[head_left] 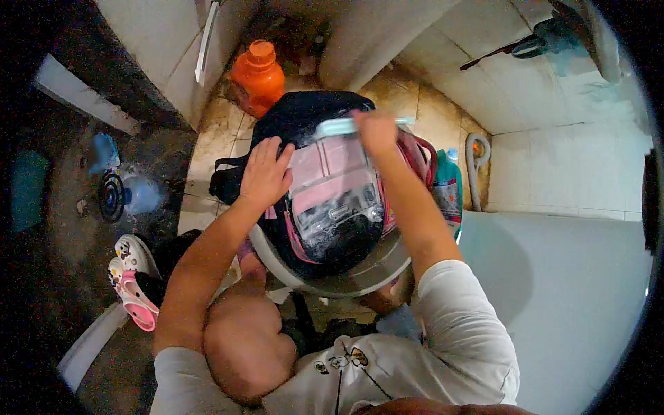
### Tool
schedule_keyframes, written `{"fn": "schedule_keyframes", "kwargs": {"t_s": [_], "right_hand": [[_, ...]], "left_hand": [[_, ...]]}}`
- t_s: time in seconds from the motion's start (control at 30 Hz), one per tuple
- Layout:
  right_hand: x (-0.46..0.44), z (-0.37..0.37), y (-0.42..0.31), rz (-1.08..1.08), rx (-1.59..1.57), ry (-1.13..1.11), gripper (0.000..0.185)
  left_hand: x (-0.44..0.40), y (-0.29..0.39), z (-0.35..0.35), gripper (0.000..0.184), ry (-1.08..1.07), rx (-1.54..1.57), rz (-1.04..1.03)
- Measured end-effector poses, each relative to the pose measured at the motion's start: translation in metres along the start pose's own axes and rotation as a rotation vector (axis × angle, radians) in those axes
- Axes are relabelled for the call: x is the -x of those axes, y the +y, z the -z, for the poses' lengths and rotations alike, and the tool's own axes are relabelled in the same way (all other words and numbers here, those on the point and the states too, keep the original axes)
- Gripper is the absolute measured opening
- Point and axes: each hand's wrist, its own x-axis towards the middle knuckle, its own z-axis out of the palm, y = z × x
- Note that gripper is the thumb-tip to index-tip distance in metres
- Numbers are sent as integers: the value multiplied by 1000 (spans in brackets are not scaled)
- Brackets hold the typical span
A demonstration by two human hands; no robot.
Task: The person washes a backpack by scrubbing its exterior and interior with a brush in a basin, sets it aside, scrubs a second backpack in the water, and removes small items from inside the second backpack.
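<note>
A dark navy and pink backpack (335,187) lies over a pale round basin (346,291), with whitish suds on its front. My left hand (266,171) rests on the left side of the backpack, fingers spread and pressed on the fabric. In my right hand (377,133) is a pale mint brush (335,127), held across the upper part of the backpack; its bristles are hidden and the hand is slightly blurred. One black strap (228,181) hangs out at the left.
An orange bottle (259,76) stands behind the backpack. A green bottle or pouch (448,190) and a grey hose (474,155) are at the right, near a white surface (553,290). White and pink clogs (133,280) and a blue water jug (142,192) sit at the left.
</note>
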Motion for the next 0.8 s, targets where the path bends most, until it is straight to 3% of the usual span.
{"fn": "schedule_keyframes", "kwargs": {"t_s": [0.1, 0.17, 0.3, 0.37, 0.43, 0.47, 0.57, 0.6, 0.67, 0.77, 0.8], "right_hand": [[3, -2, 30, -300, 91, -54, 36], [7, -4, -3, -248, 146, -2, 37], [13, 0, -52, -101, -76, 6, 39], [19, -10, -14, -167, -94, -192, 43], [18, -2, 5, -267, 43, -192, 46], [17, 0, 9, -266, 47, -192, 46], [29, 0, -16, -531, -78, -344, 49], [28, 1, -18, -521, -86, -343, 44], [44, -2, -50, -297, -210, -305, 36], [44, -6, -65, -207, -163, -263, 26], [38, 5, -53, -265, -113, -213, 25]], "left_hand": [[-1, 1, -1, 45, 52, -43, -7], [-3, 5, -3, 46, 53, -50, -3], [0, 0, -1, 46, 36, -40, 3], [3, 0, 2, 46, 30, -38, 6], [1, 0, 2, 46, 41, -32, -10], [0, 1, -2, 46, 56, -41, -2], [-2, 5, -4, 46, 62, -46, 12], [-2, 3, -2, 46, 43, -62, 24], [-3, 1, -2, 46, 60, -54, 13], [3, 2, -2, 45, 67, -46, 5], [2, 2, 0, 45, 74, -45, -14]]}}
